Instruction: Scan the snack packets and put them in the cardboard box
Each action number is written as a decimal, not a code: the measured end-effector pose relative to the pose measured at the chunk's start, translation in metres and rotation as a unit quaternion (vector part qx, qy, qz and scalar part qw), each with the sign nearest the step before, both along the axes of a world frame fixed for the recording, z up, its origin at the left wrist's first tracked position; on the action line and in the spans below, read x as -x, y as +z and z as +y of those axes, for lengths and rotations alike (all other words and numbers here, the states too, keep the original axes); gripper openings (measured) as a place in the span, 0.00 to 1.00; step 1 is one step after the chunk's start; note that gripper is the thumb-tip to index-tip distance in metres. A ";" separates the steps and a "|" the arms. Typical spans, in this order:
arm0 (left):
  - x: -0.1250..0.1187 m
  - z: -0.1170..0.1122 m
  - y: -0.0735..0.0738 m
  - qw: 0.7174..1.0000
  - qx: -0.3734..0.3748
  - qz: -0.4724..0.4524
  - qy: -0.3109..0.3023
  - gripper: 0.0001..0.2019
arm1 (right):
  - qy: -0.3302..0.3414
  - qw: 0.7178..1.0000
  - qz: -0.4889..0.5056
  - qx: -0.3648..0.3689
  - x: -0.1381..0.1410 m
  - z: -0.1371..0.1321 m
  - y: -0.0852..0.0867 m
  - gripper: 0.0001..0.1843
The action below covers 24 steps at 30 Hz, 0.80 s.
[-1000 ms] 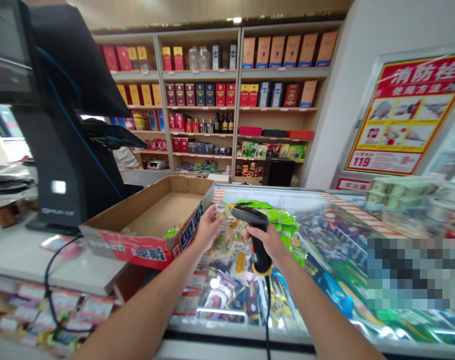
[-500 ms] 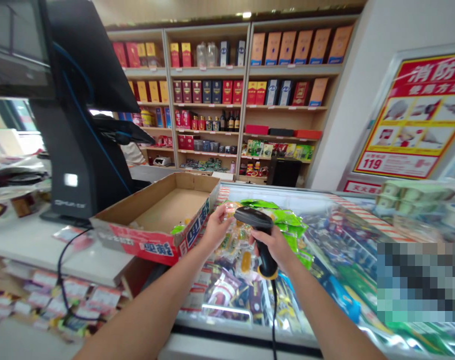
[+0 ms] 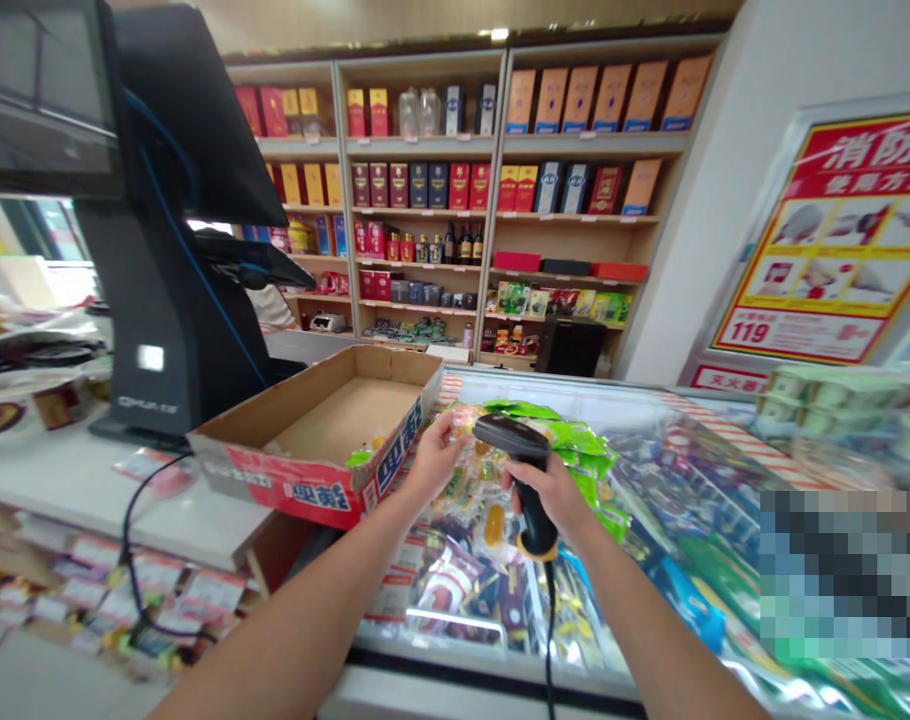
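Note:
My right hand [image 3: 551,490] is wrapped round the grip of a black barcode scanner [image 3: 511,437], its yellow-ringed base down and a cord trailing below. My left hand [image 3: 434,458] pinches a small orange-and-clear snack packet [image 3: 466,415] just left of the scanner's head, which partly hides it. Under both hands, several clear packets with yellow contents [image 3: 494,524] lie on the glass freezer top [image 3: 575,378]. Green snack packets [image 3: 581,438] are piled behind and to the right of the scanner.
An open cardboard box [image 3: 275,482] with a few packets inside stands left of my hands. Beyond it rises a black checkout terminal [image 3: 177,300] on the white counter [image 3: 50,480]. Egg cartons [image 3: 807,395] sit at the right. Shelves of boxed goods [image 3: 425,185] line the back.
The view has shifted slightly, so everything sits a little further right. Both hands keep the same hold, and the scanner stays over the packets.

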<state>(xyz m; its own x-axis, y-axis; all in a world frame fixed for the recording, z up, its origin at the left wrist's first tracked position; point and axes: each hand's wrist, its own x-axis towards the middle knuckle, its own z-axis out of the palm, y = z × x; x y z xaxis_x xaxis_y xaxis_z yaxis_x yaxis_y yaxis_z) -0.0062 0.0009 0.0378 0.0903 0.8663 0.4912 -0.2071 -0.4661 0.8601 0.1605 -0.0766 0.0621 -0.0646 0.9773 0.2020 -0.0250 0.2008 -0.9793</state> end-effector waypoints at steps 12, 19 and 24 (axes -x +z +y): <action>-0.005 0.009 0.010 0.961 -0.084 0.204 0.167 0.21 | -0.153 0.976 0.154 0.009 -0.019 0.019 0.001 0.14; -0.051 0.027 0.050 0.937 -0.049 0.283 0.201 0.20 | -0.166 0.971 0.173 0.007 -0.021 0.019 0.006 0.12; -0.039 0.030 0.073 0.945 -0.033 0.289 0.151 0.15 | -0.166 0.969 0.184 0.004 -0.019 0.018 0.006 0.12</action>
